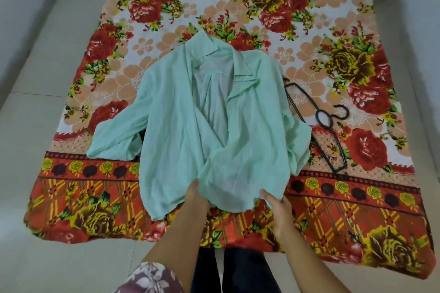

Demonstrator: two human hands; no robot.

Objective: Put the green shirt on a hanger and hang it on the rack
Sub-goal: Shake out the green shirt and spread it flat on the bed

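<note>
The light green shirt (181, 112) lies spread on a flowered blanket, collar away from me, front open, sleeves folded out to both sides. My left hand (196, 197) is at the shirt's bottom hem with its fingers tucked under the cloth, gripping it. A little to the right, my right hand (276, 203) holds the same hem at its near right corner. A black hanger (320, 119) lies flat on the blanket just right of the shirt, its hook pointing right; the shirt's right sleeve partly overlaps it. No rack is in view.
The red, orange and yellow flowered blanket (357, 209) covers the middle of a pale tiled floor (35, 102). White walls rise at the left and right edges. My dark trouser legs show at the bottom centre.
</note>
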